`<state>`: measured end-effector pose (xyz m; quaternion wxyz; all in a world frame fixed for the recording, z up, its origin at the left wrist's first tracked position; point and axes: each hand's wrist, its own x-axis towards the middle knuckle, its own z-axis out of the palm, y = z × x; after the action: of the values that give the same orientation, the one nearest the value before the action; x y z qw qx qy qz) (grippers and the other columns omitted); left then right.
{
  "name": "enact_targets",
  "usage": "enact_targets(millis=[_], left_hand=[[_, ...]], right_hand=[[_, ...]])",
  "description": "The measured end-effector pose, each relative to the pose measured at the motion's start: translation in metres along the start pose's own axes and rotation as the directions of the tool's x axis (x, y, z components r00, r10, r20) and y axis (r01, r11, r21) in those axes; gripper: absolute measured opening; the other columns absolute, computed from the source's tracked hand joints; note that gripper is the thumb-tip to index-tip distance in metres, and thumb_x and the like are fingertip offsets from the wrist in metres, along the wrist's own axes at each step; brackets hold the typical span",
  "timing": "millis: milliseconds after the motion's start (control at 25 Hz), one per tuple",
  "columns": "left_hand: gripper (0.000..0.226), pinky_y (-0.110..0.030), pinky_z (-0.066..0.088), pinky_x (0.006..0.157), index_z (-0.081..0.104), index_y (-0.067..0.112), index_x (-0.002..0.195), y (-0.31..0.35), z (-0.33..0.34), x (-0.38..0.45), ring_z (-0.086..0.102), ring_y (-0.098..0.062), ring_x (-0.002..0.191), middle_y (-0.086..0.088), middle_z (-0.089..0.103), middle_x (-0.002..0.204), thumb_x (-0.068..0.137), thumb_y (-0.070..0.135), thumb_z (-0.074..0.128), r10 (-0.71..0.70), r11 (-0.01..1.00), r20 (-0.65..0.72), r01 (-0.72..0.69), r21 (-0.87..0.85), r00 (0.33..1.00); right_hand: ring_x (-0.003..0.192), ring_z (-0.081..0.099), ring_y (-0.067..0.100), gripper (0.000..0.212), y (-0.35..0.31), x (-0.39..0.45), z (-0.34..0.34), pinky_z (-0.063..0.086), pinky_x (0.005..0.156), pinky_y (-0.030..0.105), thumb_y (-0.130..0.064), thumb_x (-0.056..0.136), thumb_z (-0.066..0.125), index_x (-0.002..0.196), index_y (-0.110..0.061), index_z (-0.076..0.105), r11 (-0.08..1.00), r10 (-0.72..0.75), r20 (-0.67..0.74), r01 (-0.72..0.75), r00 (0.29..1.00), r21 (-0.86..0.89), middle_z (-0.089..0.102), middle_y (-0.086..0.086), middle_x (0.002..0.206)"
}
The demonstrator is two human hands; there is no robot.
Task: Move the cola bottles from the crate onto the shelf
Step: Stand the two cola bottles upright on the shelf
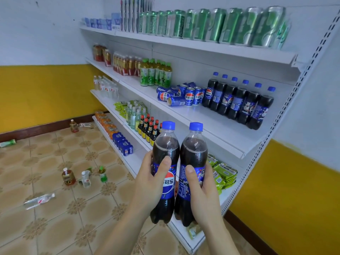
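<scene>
From my head camera I see my two hands up in front of a white shelf (211,124). My left hand (149,179) is wrapped around one cola bottle (165,153), with my thumb across its blue label. My right hand (204,188) is wrapped around a second cola bottle (193,155). Both bottles stand straight up and touch each other side by side. Their blue caps are on.

On the shelf behind them, a row of cola bottles (239,102) already stands near the right end. Just beside that row are blue cola cans (184,96), and some of them lie tipped over. There is bare shelf in front of the cans and the row.

Higher up are green cans (211,24). Dark sauce bottles (150,129) stand on a lower shelf, just behind my left bottle. Green packets (222,173) lie by my right hand.

On the tiled floor (46,208) to the left, a few small bottles (84,176) stand about. I cannot see the crate.
</scene>
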<state>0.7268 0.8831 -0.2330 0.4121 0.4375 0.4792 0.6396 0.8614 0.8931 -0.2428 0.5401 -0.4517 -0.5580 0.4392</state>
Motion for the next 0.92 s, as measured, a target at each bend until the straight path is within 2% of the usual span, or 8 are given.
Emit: enact_targets(millis=[80, 120, 280, 440, 560, 720, 840, 920], left_hand=[[0.035, -0.031, 0.056, 0.086, 0.060, 0.040, 0.120, -0.006, -0.006, 0.035, 0.071, -0.008, 0.103, 0.015, 0.073, 0.111, 0.086, 0.048, 0.062, 0.010, 1.000, 0.028, -0.010, 0.002, 1.000], [0.036, -0.031, 0.055, 0.087, 0.060, 0.041, 0.121, -0.008, -0.010, 0.053, 0.070, -0.007, 0.104, 0.016, 0.073, 0.112, 0.086, 0.048, 0.062, 0.016, 1.000, 0.046, -0.016, 0.002, 0.999], [0.033, -0.021, 0.055, 0.085, 0.059, 0.045, 0.118, -0.008, -0.028, 0.124, 0.068, 0.000, 0.103, 0.020, 0.071, 0.111, 0.086, 0.051, 0.061, 0.016, 0.999, 0.137, -0.023, 0.048, 0.990], [0.025, -0.004, 0.047, 0.073, 0.060, 0.044, 0.113, -0.009, -0.034, 0.185, 0.065, 0.011, 0.098, 0.025, 0.071, 0.105, 0.088, 0.044, 0.062, 0.039, 0.997, 0.215, -0.053, 0.059, 0.976], [0.022, -0.003, 0.047, 0.073, 0.061, 0.039, 0.115, -0.010, -0.028, 0.225, 0.065, 0.011, 0.096, 0.030, 0.070, 0.103, 0.094, 0.034, 0.064, 0.056, 0.995, 0.280, -0.075, 0.060, 0.958], [0.028, -0.009, 0.049, 0.078, 0.061, 0.043, 0.117, -0.023, -0.011, 0.280, 0.065, 0.010, 0.097, 0.030, 0.070, 0.104, 0.090, 0.041, 0.069, 0.062, 0.992, 0.319, -0.093, 0.085, 0.946], [0.031, -0.025, 0.052, 0.092, 0.061, 0.051, 0.116, -0.038, 0.009, 0.328, 0.065, 0.007, 0.103, 0.027, 0.070, 0.109, 0.087, 0.045, 0.070, 0.055, 0.992, 0.366, -0.091, 0.084, 0.929], [0.026, -0.033, 0.053, 0.096, 0.061, 0.058, 0.106, -0.044, 0.024, 0.359, 0.067, 0.003, 0.104, 0.024, 0.072, 0.109, 0.084, 0.048, 0.071, 0.036, 0.995, 0.391, -0.069, 0.070, 0.920]], right_hand=[[0.107, 0.069, 0.005, 0.039, 0.006, 0.027, 0.015, 0.057, 0.093, 0.041, -0.049, 0.091, 0.061, 0.129, -0.042, 0.054, 1.000, -0.014, -0.036, 0.013, 0.999, -0.016, 0.071, -0.018, 0.116], [0.107, 0.069, 0.004, 0.039, 0.009, 0.040, 0.023, 0.057, 0.092, 0.039, -0.050, 0.090, 0.061, 0.128, -0.041, 0.054, 1.000, -0.017, -0.057, 0.016, 0.998, -0.020, 0.071, -0.017, 0.115], [0.102, 0.069, 0.000, 0.040, 0.011, 0.090, 0.057, 0.055, 0.081, 0.024, -0.050, 0.089, 0.059, 0.127, -0.037, 0.056, 0.999, -0.024, -0.139, 0.020, 0.990, -0.030, 0.071, -0.020, 0.111], [0.105, 0.067, -0.001, 0.046, 0.018, 0.136, 0.081, 0.056, 0.088, 0.028, -0.050, 0.089, 0.059, 0.131, -0.033, 0.053, 0.998, -0.030, -0.235, 0.015, 0.972, -0.066, 0.070, -0.018, 0.114], [0.106, 0.067, -0.002, 0.051, 0.019, 0.171, 0.084, 0.055, 0.092, 0.031, -0.055, 0.087, 0.060, 0.133, -0.036, 0.050, 0.990, -0.040, -0.277, 0.001, 0.960, -0.139, 0.070, -0.020, 0.115], [0.099, 0.068, -0.004, 0.042, 0.025, 0.220, 0.074, 0.054, 0.086, 0.030, -0.049, 0.090, 0.065, 0.128, -0.037, 0.052, 0.983, -0.041, -0.312, -0.017, 0.949, -0.181, 0.070, -0.026, 0.107], [0.097, 0.068, -0.003, 0.038, 0.039, 0.266, 0.067, 0.054, 0.084, 0.030, -0.043, 0.091, 0.069, 0.125, -0.035, 0.054, 0.983, -0.064, -0.357, -0.002, 0.932, -0.182, 0.070, -0.026, 0.105], [0.100, 0.068, -0.004, 0.039, 0.045, 0.296, 0.061, 0.054, 0.087, 0.031, -0.042, 0.090, 0.071, 0.126, -0.037, 0.054, 0.987, -0.065, -0.378, 0.003, 0.924, -0.161, 0.070, -0.027, 0.108]])
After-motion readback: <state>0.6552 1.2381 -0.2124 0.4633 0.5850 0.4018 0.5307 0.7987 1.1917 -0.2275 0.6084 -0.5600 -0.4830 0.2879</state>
